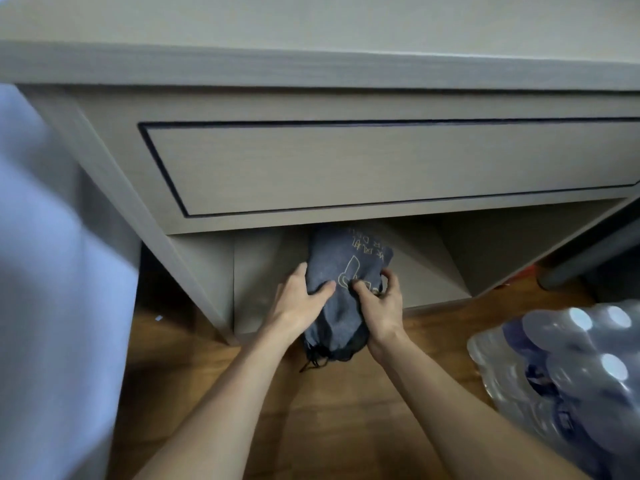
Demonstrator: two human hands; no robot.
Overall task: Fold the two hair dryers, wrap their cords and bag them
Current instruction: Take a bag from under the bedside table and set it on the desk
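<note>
Grey bag [341,289] gripped by left hand [300,299] & right hand [379,299], contents hidden, top under drawer [381,168].

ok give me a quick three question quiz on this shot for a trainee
1. True or false: both hands grip the grey bag.
2. Where is the bag's far end? A) in the drawer B) in the open shelf under the drawer C) on top of the cabinet
3. What lies on the floor to the right?

Key:
1. True: the left hand and right hand both hold it.
2. B: it reaches into the open shelf below the shut drawer.
3. A wrapped pack of bottles.
</note>
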